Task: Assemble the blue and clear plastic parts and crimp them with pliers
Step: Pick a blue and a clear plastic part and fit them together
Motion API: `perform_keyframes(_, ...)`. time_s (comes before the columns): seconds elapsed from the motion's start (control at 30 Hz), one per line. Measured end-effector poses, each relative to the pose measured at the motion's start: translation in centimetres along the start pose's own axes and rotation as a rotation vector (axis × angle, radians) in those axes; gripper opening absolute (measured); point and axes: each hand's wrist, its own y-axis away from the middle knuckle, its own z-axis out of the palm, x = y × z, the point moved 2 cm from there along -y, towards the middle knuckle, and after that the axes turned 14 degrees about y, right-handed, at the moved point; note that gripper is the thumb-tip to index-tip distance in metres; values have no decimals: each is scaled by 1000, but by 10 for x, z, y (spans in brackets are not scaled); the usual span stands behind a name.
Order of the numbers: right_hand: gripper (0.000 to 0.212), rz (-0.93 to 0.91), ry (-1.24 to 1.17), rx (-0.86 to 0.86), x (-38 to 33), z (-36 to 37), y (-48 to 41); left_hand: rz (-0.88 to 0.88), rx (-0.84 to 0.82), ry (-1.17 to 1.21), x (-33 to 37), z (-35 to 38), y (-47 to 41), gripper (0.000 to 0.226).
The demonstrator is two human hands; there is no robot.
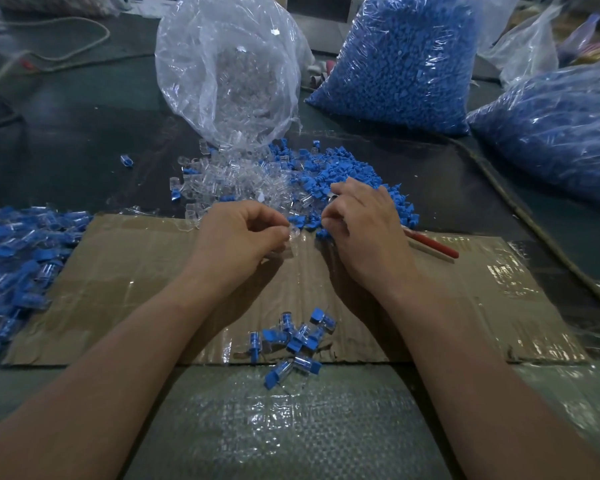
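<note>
My left hand [241, 232] pinches a small clear plastic part [294, 234] between thumb and fingers above the cardboard sheet [482, 306]. My right hand [359, 225] is curled at the near edge of the loose blue parts [347, 171], and the red-handled pliers [433, 247] stick out from under its palm. Whether its fingertips hold a blue part is hidden. Loose clear parts [229, 178] lie spilled just beyond my left hand. Several assembled blue-and-clear pieces [293, 339] rest on the cardboard's near edge between my forearms.
An open clear bag [226, 64] of clear parts lies behind the spill. Two bags of blue parts stand at the back [406, 57] and far right [561, 126]. A heap of finished pieces [18, 258] covers the left. A cord [520, 206] runs along the right.
</note>
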Motion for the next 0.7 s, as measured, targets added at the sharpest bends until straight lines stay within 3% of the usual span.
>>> perform_keyframes(0.17,28,-65,113,-182,-2,2,0,0,13,4,0,0,0,18)
perform_keyframes(0.5,18,-35,81,-202,-3,4,-1,-25,8,32,4,2,3,16)
perform_keyframes(0.6,13,-38,-5,-93,-4,-2,1,-35,16,49,4,2,3,15)
perform_keyframes(0.7,12,15,-261,116,-8,-16,7,-60,23,96,4,1,3,14)
